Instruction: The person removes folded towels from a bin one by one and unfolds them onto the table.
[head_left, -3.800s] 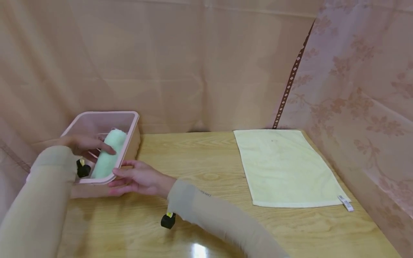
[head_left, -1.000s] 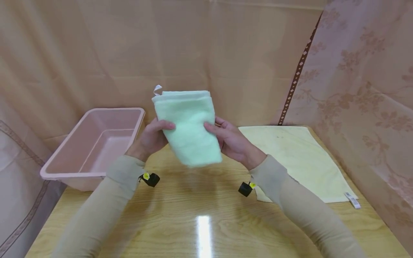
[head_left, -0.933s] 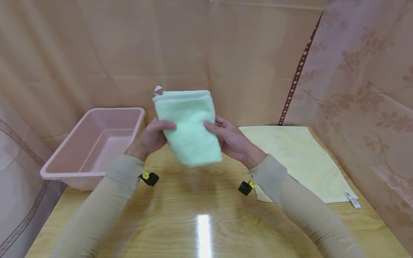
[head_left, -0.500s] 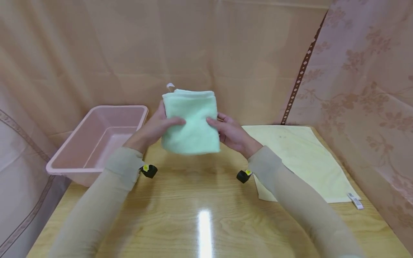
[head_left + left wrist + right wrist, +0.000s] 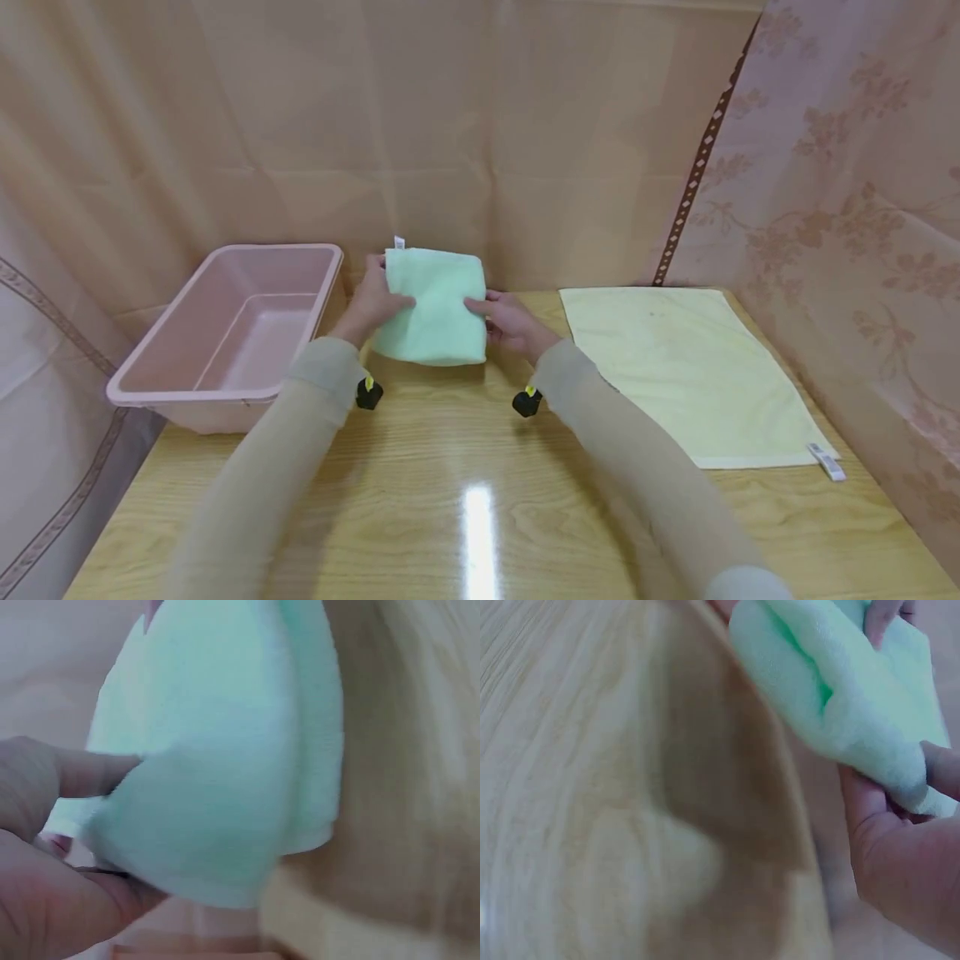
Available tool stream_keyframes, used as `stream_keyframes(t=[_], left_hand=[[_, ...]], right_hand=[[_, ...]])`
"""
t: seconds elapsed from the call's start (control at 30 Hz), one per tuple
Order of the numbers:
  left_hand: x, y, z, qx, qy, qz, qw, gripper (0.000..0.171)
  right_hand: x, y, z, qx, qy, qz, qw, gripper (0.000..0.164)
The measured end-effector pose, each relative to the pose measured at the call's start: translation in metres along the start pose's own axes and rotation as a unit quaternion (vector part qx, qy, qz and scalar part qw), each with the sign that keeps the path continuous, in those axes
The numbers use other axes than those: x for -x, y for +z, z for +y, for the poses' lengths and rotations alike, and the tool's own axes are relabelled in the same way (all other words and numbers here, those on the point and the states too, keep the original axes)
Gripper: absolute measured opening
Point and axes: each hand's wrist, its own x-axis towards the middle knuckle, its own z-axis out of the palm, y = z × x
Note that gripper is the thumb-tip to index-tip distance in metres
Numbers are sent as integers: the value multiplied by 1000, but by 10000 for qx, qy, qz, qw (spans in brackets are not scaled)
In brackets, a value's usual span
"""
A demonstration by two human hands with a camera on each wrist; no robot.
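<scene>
A folded mint-green towel [image 5: 437,312] is held close over the far middle of the wooden table, a small white tag [image 5: 399,242] at its top left corner. My left hand [image 5: 377,302] grips its left side, thumb across the front face and fingers behind. On the opposite side my right hand [image 5: 513,322] pinches the edge the same way. Folded layers of the towel [image 5: 840,690] show in the right wrist view. In the left wrist view, the towel [image 5: 202,765] bulges out from between thumb and fingers.
At the left stands a pink plastic basin [image 5: 225,395], with nothing in it. A pale yellow towel [image 5: 675,375] lies spread flat on the right of the table [image 5: 420,500], a white label [image 5: 827,462] at its near corner. Curtains hang behind and on both sides.
The green towel, rolled up in the basin at first, was taken out and folded between both hands. Over the last half second, both hands have lowered it and moved it slightly left.
</scene>
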Motion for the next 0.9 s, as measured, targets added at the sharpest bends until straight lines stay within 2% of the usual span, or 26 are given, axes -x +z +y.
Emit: stream_keyframes(t=[0.13,0.23,0.3,0.37,0.4,0.43,0.47,0.53,0.57,0.63,0.7,0.77,0.8,0.9], left_hand=[[-8,9,-17,-404,308,314,9982,63],[-12,15,-28,-394,709,419,9958,61],[-14,17,-35,-349,882,460,9944,62],[-15,19,-42,-369,866,459,9945,64],[-15,19,-45,-480,816,406,9947,64],[-14,19,-48,-732,747,306,9940,65],[-13,19,-50,-994,616,151,9930,66],[-10,18,-55,-1669,327,-303,9850,69],[-8,18,-56,-1979,208,-613,9781,70],[-6,17,-60,-2514,16,-1178,9607,71],[-4,17,-63,-2735,-142,-1560,9490,71],[-2,17,-65,-2805,-221,-1797,9426,70],[-1,18,-66,-2857,-229,-1848,9400,71],[4,24,-67,-2923,-342,-1924,9361,72]], right_hand=[[-10,0,14,577,50,141,9982,42],[-15,1,20,725,12,220,9971,46],[-18,2,23,810,-36,290,9963,54],[-19,4,25,1285,-187,344,9909,66],[-19,4,25,1714,-309,358,9841,71],[-19,5,26,2212,-470,342,9735,74],[-18,5,26,2789,-647,329,9576,76],[-15,5,26,3833,-903,259,9188,75],[-14,5,26,4248,-973,163,8999,73],[-11,5,25,4774,-952,-138,8734,69],[-9,6,24,5133,-773,-550,8530,69],[-7,7,24,5499,-561,-976,8276,75],[-7,8,24,5698,-456,-1159,8123,77],[-9,9,24,6345,-192,-1559,7568,82]])
